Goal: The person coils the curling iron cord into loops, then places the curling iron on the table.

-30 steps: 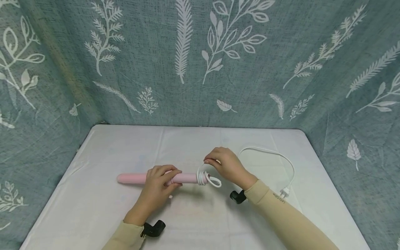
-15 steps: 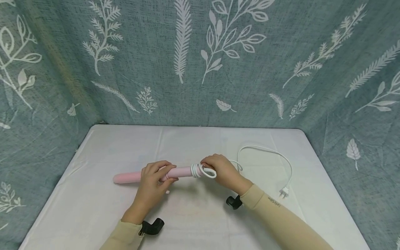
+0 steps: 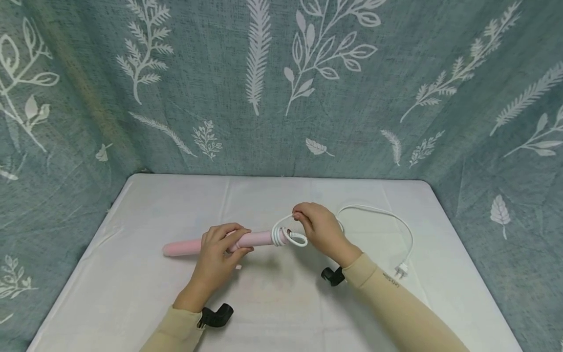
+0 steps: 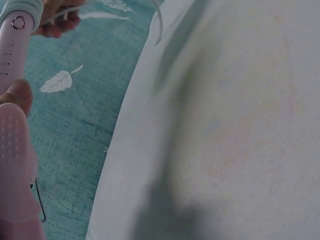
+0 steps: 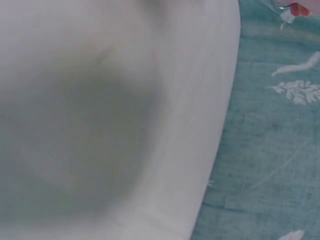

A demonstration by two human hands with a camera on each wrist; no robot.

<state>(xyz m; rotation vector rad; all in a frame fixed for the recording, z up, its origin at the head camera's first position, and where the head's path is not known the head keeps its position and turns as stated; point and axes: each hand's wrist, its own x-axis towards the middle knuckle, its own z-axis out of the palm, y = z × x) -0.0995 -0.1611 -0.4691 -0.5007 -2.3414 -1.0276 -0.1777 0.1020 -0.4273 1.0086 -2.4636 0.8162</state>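
A pink curling iron (image 3: 257, 239) lies across the middle of the head view, its rounded end to the left. My left hand (image 3: 216, 252) grips it around the middle. In the left wrist view, the handle (image 4: 12, 50) shows a round button, and a thumb lies above the dotted clamp lever (image 4: 14, 155). Several turns of white cord (image 3: 277, 236) wrap the handle's right end, where a small loop sticks out. Up and to the right, my right hand (image 3: 323, 233) pinches a strand of this cord, drawn taut from the coils. Only fingertips (image 5: 300, 9) show at the right wrist view's corner.
The cord's free length (image 3: 374, 209) curves over the white-covered table (image 3: 281, 313) to a two-pin plug (image 3: 401, 270) at the right. A green leaf-patterned curtain (image 3: 220, 88) surrounds the table's back and sides. Black wrist mounts (image 3: 217, 315) project below both hands.
My right hand dropped to the handle's end, passing the cord around it, then rose again with the strand pulled up. The left hand keeps its grip; the iron's corded end has lifted slightly.
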